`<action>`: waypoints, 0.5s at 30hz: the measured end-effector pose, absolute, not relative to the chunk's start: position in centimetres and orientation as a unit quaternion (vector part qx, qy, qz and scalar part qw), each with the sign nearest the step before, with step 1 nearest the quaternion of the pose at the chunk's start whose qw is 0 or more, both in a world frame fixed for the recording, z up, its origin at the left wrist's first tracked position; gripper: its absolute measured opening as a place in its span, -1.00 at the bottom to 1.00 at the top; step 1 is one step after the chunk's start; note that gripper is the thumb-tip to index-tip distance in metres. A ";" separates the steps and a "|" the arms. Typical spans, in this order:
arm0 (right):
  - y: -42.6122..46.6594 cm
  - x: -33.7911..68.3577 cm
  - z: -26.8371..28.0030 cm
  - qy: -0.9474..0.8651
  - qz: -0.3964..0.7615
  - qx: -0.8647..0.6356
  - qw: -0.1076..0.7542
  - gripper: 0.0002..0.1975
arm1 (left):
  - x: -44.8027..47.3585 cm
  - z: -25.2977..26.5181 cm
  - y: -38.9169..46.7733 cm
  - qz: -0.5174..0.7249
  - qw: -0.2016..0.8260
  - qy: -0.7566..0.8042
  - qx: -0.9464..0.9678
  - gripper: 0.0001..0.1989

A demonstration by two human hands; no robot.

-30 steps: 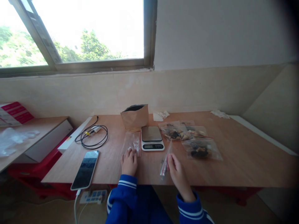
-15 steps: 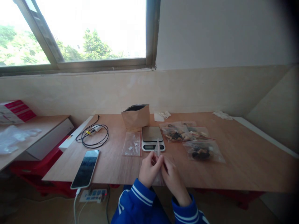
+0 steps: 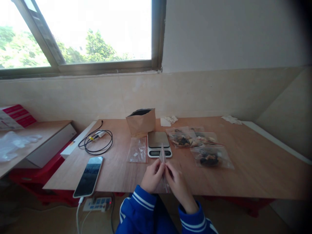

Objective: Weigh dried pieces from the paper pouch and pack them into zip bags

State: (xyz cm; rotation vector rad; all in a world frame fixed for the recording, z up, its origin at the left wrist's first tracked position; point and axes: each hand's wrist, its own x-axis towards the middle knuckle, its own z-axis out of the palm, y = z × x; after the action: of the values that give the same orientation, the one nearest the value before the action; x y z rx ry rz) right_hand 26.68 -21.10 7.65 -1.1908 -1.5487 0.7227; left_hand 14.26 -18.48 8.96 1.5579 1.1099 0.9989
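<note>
Between my two hands, near the table's front edge, is a clear zip-lock bag [image 3: 162, 155] seen nearly edge-on. My left hand [image 3: 153, 175] pinches it from the left, fingers curled. Close against it, my right hand [image 3: 175, 179] grips the same bag from the right. Whether anything lies inside the bag, I cannot tell. Just beyond my hands stands a white kitchen scale [image 3: 158, 141] with a metal plate. To its left a flat clear zip-lock bag [image 3: 136, 150] lies on the table. An open brown paper pouch [image 3: 141, 123] stands upright behind that.
Several zip-lock bags of dried pieces [image 3: 184, 139] lie right of the scale, with another filled bag [image 3: 209, 159] nearer. A phone [image 3: 89, 177] on a charging cord overhangs the front left edge. A coiled black cable [image 3: 98, 143] lies behind it. Crumpled tissue [image 3: 172, 119] sits by the wall.
Both hands have shifted slightly left, still pinching the bag. The left wrist has swung a little outward. Everything on the table stays in place.
</note>
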 end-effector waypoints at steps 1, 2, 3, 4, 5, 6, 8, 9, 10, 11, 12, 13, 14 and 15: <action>-21.1 26.6 7.7 -0.641 0.303 -0.494 0.504 -0.72 | 14.4 8.9 -18.6 0.414 0.475 0.450 0.632 -0.66; -21.1 26.5 7.8 -0.640 0.304 -0.496 0.502 -0.72 | 14.5 8.8 -18.7 0.419 0.471 0.451 0.631 -0.67; -21.1 26.4 7.9 -0.640 0.303 -0.500 0.499 -0.71 | 14.6 8.7 -18.8 0.422 0.457 0.458 0.635 -0.68; -21.2 26.4 7.9 -0.642 0.299 -0.505 0.493 -0.70 | 14.6 8.6 -19.0 0.422 0.435 0.470 0.642 -0.68; -21.1 26.4 7.8 -0.643 0.291 -0.514 0.488 -0.70 | 14.6 8.5 -19.0 0.422 0.408 0.485 0.648 -0.70; -21.1 26.6 7.7 -0.637 0.276 -0.527 0.490 -0.69 | 14.5 8.4 -19.1 0.427 0.378 0.504 0.649 -0.71; -21.0 27.5 7.2 -0.599 0.229 -0.565 0.520 -0.68 | 13.8 8.4 -18.9 0.457 0.323 0.545 0.624 -0.73; -20.9 28.2 6.9 -0.571 0.202 -0.583 0.541 -0.67 | 13.3 8.4 -18.8 0.482 0.302 0.565 0.598 -0.73; -20.9 28.9 6.6 -0.545 0.180 -0.597 0.561 -0.66 | 12.8 8.5 -18.6 0.504 0.284 0.580 0.574 -0.73; -20.8 29.5 6.4 -0.524 0.167 -0.605 0.576 -0.64 | 12.3 8.6 -18.4 0.505 0.274 0.589 0.569 -0.71; -20.8 30.0 6.3 -0.512 0.168 -0.607 0.584 -0.63 | 11.8 8.7 -18.2 0.496 0.280 0.587 0.575 -0.69; -20.8 30.3 6.3 -0.506 0.180 -0.603 0.590 -0.62 | 11.5 8.7 -18.1 0.491 0.303 0.569 0.586 -0.68; -20.8 30.3 6.4 -0.502 0.199 -0.594 0.596 -0.62 | 11.4 8.7 -18.1 0.490 0.331 0.551 0.589 -0.66; -20.9 30.2 6.7 -0.498 0.219 -0.582 0.604 -0.62 | 11.4 8.6 -18.1 0.494 0.361 0.534 0.583 -0.63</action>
State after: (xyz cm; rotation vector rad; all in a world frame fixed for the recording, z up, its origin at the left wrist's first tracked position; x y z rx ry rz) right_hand 30.15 -20.88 6.66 -1.3479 -1.1517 0.5063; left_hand 11.44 -18.08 8.65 1.5032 1.3767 1.2719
